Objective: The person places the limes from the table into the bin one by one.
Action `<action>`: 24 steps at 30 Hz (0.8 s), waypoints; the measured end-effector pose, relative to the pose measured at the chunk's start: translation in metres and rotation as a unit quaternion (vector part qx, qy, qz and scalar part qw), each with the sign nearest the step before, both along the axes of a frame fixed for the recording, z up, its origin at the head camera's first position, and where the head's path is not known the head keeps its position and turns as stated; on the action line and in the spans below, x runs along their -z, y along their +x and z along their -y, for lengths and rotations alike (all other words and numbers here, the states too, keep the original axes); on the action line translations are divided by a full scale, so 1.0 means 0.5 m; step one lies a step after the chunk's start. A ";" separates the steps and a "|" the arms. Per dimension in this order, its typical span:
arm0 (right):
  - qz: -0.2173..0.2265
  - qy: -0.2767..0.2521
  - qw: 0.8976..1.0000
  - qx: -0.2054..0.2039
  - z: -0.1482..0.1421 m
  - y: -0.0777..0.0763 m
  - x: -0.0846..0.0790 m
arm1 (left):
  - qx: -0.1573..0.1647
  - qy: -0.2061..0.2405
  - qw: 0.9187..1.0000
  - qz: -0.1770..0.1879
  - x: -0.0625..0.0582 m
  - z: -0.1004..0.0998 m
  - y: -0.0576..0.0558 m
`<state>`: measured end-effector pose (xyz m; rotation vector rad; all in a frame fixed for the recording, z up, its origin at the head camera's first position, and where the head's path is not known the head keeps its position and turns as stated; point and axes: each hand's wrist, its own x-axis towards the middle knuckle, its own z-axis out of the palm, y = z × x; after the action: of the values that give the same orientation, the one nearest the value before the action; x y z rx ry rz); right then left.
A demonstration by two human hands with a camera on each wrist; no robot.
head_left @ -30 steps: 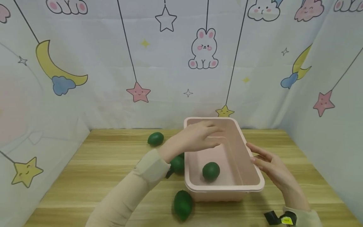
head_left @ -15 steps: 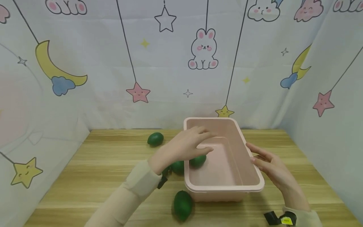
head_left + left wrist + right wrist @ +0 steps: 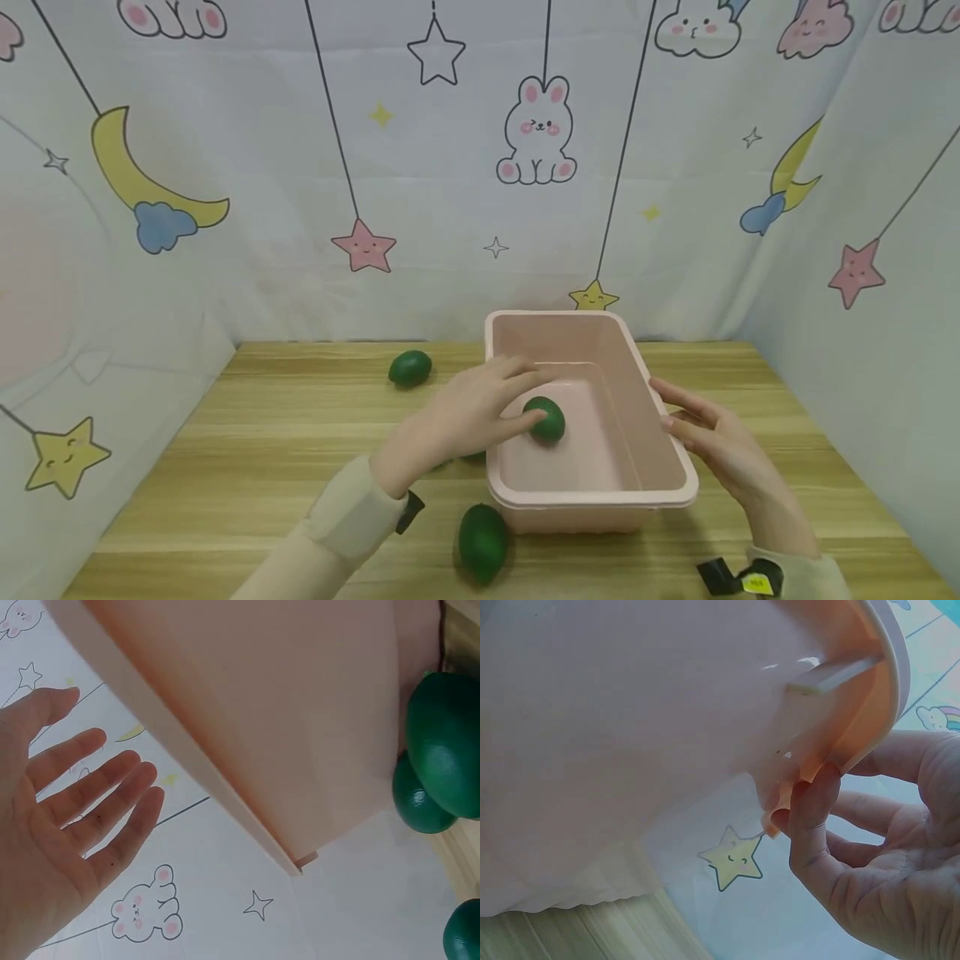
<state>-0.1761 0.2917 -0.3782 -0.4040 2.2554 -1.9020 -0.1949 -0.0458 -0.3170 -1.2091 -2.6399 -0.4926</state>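
Note:
A pale pink plastic bin (image 3: pixel 592 498) stands on the table, with one dark green lime (image 3: pixel 550 422) on its floor. My left hand (image 3: pixel 468 412) hovers over the bin's left rim, fingers loosely extended; in the head view its thumb overlaps the lime. The left wrist view shows that palm (image 3: pixel 52 840) holding nothing. On the right, my right hand (image 3: pixel 723 446) holds the bin's rim; its thumb and fingertips pinch the edge (image 3: pixel 870 750) in the right wrist view.
Limes lie left of the bin: one at the back (image 3: pixel 410 368), one by the front corner (image 3: pixel 483 543), others mostly hidden behind my left arm. A white printed curtain (image 3: pixel 420 167) hangs around the wood-grain table (image 3: pixel 300 400).
My left hand has drawn back leftward and down from over the bin's middle. The lime inside has rolled left from near the front, then slightly right. The right hand stays put.

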 end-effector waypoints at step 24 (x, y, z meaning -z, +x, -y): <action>-0.001 0.001 1.000 -0.002 0.001 0.000 0.000 | -0.035 0.117 0.981 -0.150 0.082 0.055 0.085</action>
<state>-0.1763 0.2912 -0.3782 -0.4098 2.2553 -1.8993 -0.1524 -0.0732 -0.3580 -1.0267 -2.2894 -0.5428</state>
